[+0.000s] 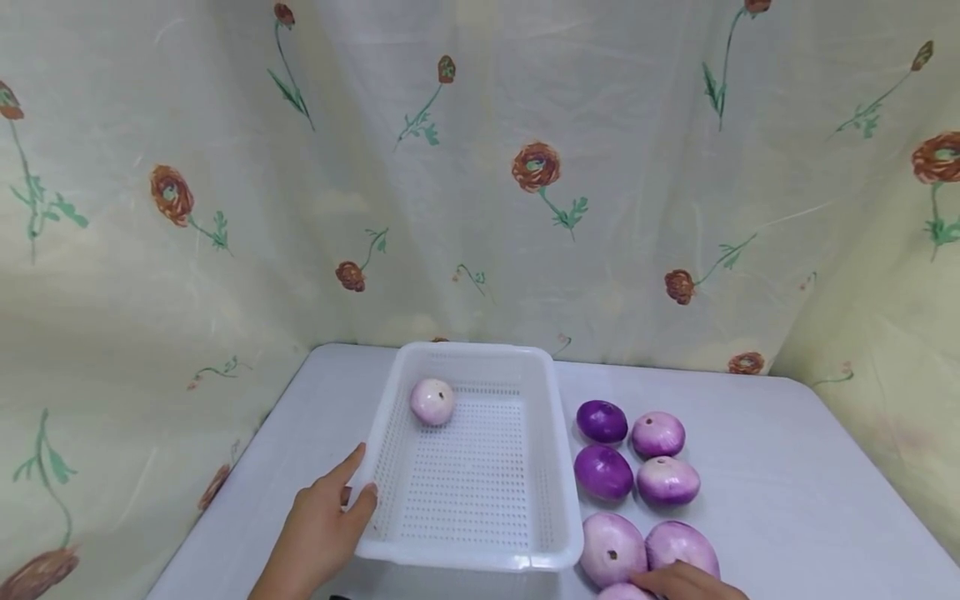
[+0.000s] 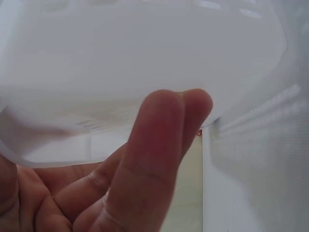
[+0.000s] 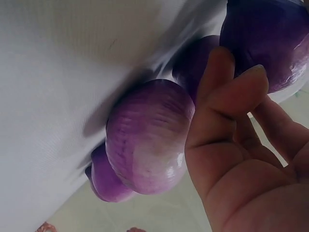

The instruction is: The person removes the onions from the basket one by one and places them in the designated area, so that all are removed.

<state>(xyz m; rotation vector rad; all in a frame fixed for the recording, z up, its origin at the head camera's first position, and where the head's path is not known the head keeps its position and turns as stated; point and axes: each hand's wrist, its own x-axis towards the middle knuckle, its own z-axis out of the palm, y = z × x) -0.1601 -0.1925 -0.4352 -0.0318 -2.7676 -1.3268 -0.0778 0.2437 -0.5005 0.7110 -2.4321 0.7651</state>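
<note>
My left hand (image 1: 318, 521) grips the left rim of a white perforated plastic basket (image 1: 564, 467), thumb at the rim; the left wrist view shows the fingers (image 2: 154, 145) against its pale wall. Inside, near the far left corner, sits one pale purple onion (image 1: 432, 402). At the bottom edge of the head view, my right hand (image 1: 686, 581) holds the nearest onion (image 1: 624, 592), mostly cut off there. In the right wrist view, curled fingers lie against that dark-looking onion (image 3: 270, 38). Two onions, a left one (image 1: 613, 550) and a right one (image 1: 681, 546), lie just beyond.
Farther back, right of the basket, are two deep purple onions (image 1: 603, 472) and two paler ones (image 1: 667, 481). They rest on a white-covered table (image 1: 795, 492). A flowered curtain (image 1: 480, 208) hangs behind and along the sides.
</note>
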